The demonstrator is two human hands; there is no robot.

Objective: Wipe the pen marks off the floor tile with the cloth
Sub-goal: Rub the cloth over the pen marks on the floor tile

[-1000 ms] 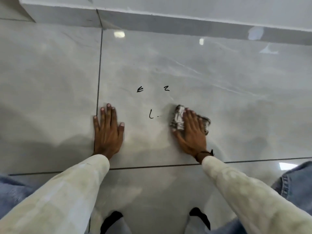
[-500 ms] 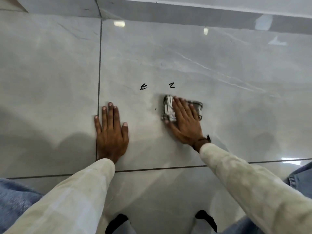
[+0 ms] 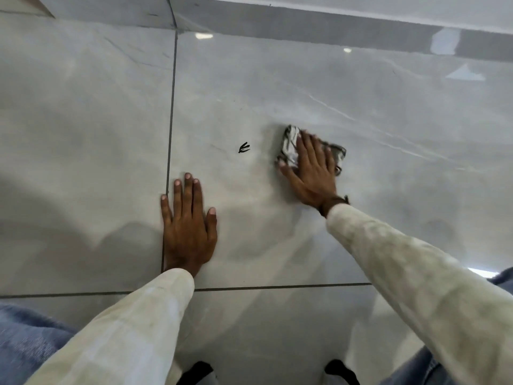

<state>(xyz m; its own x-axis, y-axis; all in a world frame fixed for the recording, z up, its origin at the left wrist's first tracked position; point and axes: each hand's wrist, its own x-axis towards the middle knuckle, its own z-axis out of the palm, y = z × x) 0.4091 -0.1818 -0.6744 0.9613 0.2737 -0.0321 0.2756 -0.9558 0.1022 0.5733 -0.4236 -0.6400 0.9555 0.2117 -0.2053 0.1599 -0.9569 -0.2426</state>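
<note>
The right hand [image 3: 311,168] covers most of the cloth [image 3: 290,145]; its fingertips [image 3: 313,138] are blurred. Both sleeves [image 3: 125,334] are cut off below.

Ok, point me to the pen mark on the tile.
In the head view the pen mark sits left of the cloth under the right hand, beyond the left hand.

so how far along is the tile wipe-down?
Done: the L-shaped mark that sat between the hands a second ago is gone, and that patch of floor tile is bare. In hand: the right hand presses the cloth flat where the second squiggle was, so I can't tell if it's off. Left: one black pen mark beside the cloth, untouched. The left hand braces flat.
</note>
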